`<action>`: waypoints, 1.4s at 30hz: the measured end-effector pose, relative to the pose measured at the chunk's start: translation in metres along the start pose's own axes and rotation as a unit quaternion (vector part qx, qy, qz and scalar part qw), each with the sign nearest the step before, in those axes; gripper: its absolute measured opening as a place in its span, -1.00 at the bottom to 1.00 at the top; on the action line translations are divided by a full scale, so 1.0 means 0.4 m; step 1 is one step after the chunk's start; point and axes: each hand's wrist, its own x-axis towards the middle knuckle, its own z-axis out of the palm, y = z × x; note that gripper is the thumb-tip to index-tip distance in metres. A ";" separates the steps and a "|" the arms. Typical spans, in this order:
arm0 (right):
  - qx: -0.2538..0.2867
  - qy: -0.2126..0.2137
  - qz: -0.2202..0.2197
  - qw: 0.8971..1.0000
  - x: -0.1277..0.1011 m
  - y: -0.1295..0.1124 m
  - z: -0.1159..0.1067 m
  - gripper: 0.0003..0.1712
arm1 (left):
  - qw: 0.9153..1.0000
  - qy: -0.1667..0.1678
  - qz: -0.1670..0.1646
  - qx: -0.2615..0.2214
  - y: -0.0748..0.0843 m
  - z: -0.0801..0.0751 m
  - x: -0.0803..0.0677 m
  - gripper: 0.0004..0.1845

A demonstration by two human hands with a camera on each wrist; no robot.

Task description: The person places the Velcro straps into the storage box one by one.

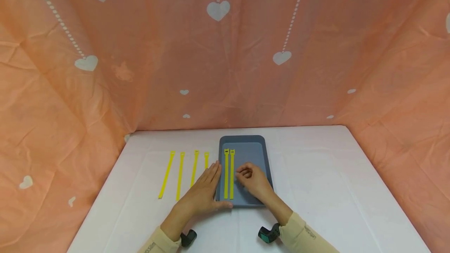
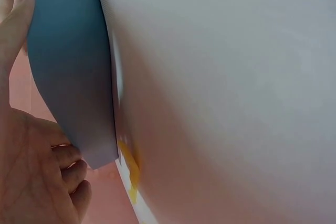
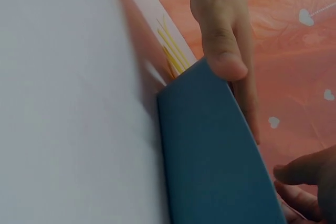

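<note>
1. Cream sleeves [image 1: 306, 234]: dark lettering, too small to read.
2. Left hand [image 1: 201, 196], straight-fingered, against the rounded grey tray's [image 1: 250, 151] left edge, gripping nothing.
3. Right hand [image 1: 256, 180] over the tray, loosely curled, visibly holding nothing.
4. Flat yellow straps [image 1: 231, 175]: two inside the tray's left edge, four outside it.

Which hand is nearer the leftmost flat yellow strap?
Left. The left hand is right of that yellow strap, beside the rectangular grey tray; the right hand is farther right, over the tray.
</note>
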 end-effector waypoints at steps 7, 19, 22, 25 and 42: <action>-0.045 0.040 -0.041 0.997 -0.012 -0.010 -0.022 -0.90 | 1.000 0.000 0.000 -0.002 0.005 -0.004 -0.003 0.38; -0.154 0.073 -0.141 0.975 -0.046 -0.018 -0.077 -0.70 | 1.000 0.006 0.004 -0.005 0.007 -0.006 -0.006 0.38; -0.209 0.088 -0.176 0.958 -0.055 -0.011 -0.088 -0.64 | 1.000 0.007 0.005 -0.002 0.008 -0.005 -0.006 0.38; -0.250 0.093 -0.185 0.946 -0.066 -0.003 -0.096 -0.57 | 1.000 0.006 0.004 0.001 0.008 -0.005 -0.005 0.38; -0.354 0.055 -0.173 0.917 -0.126 0.037 -0.118 0.07 | 1.000 0.015 0.000 -0.003 0.019 -0.002 -0.014 0.34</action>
